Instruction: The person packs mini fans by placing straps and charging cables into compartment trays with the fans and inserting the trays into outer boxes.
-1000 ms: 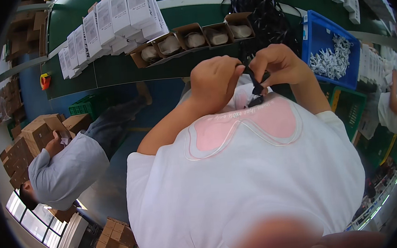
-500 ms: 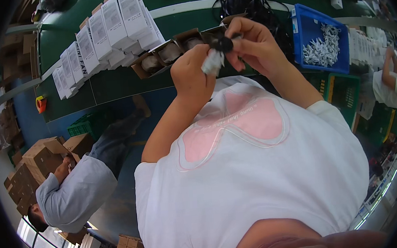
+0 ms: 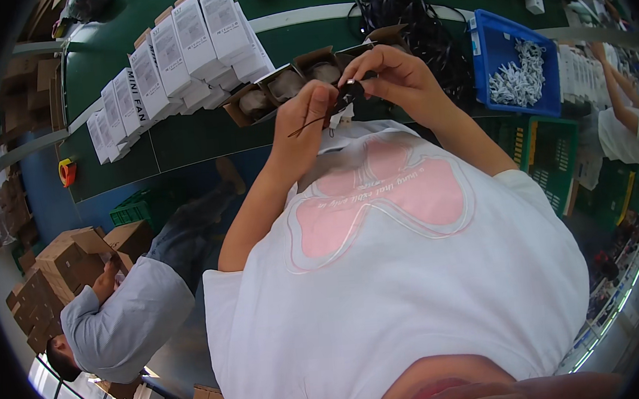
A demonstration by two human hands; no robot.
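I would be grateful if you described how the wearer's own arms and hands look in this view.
The left hand and right hand are both ungloved, with no watch or band visible at either wrist. Both forearms are bare below the loose, short white sleeves of a white T-shirt with a pink print on its front.

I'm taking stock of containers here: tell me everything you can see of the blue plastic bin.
The open, rectangular blue plastic bin has raised walls and a small pale patch on its left side. It stands upright by the near edge of the green table, right of a glossy black tangle. Inside, touching it, lies a loose heap of small white pieces.
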